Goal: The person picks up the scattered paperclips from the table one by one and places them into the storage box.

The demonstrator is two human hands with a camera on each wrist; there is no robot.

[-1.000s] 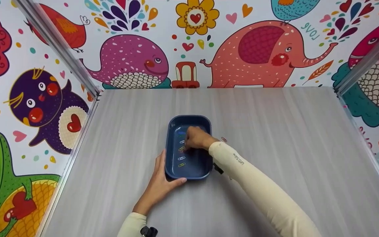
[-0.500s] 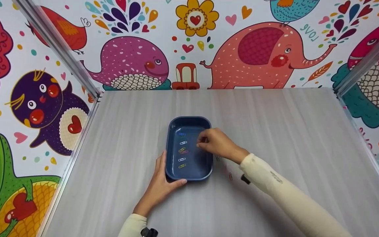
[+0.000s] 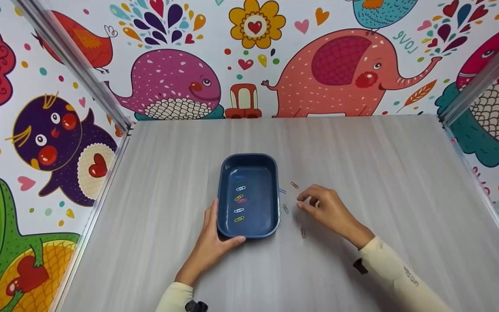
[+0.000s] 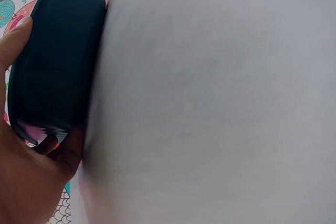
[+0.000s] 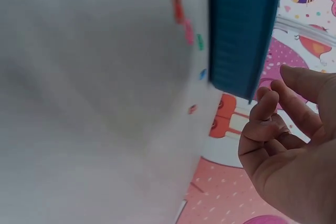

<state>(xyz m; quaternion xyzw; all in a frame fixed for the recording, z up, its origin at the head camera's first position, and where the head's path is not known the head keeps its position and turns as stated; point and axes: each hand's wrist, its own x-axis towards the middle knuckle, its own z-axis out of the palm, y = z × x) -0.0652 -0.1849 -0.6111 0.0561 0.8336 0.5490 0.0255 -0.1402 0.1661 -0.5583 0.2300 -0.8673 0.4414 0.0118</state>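
A dark blue rectangular tray (image 3: 261, 195) stands on the table, with several coloured paper clips (image 3: 239, 210) in a rough column along its left half. My left hand (image 3: 209, 247) holds the tray by its near left corner, thumb at the near rim and fingers along the left side. To the right of the tray hovers my right hand (image 3: 329, 212), fingers loosely bent and nothing between them. Below it and beside the tray lie loose clips: a red clip (image 3: 294, 185), a blue clip (image 3: 283, 190), a green clip (image 3: 285, 208) and a reddish clip (image 3: 303, 233). A pink clip (image 5: 189, 31) shows in the right wrist view.
The grey wood-grain table (image 3: 167, 173) extends around the tray on all sides. Cartoon-printed walls (image 3: 249, 56) rise at the back and both sides, with metal posts (image 3: 80, 65) at the back corners.
My right hand has come up out of the tray and moved right, over the loose clips. A white clip among those in the tray is now uncovered. The left hand stays on the tray.
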